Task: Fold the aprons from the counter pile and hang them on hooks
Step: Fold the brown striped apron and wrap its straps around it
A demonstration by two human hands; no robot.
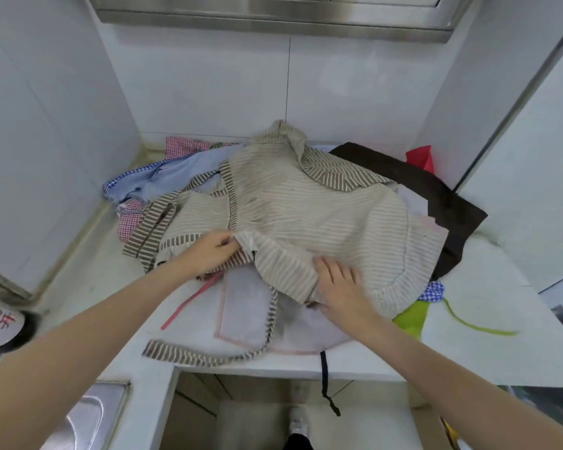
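A beige striped apron [306, 203] with brown striped trim lies spread on top of the pile on the white counter [488, 345]. My left hand [208, 251] pinches a fold of its near edge. My right hand [342, 287] grips the same hem further right, fingers curled over the cloth. Under it lie a white apron with pink edging [244, 306], a blue checked one [163, 177], a red checked one [129, 219], a black one [436, 190] and a lime green one [413, 316]. No hooks are in view.
White tiled walls close in the counter at left, back and right. A steel hood [273, 11] hangs overhead. A steel sink [88, 417] sits at lower left. A black strap [325, 381] dangles over the counter's front edge. A red item [421, 157] lies at back right.
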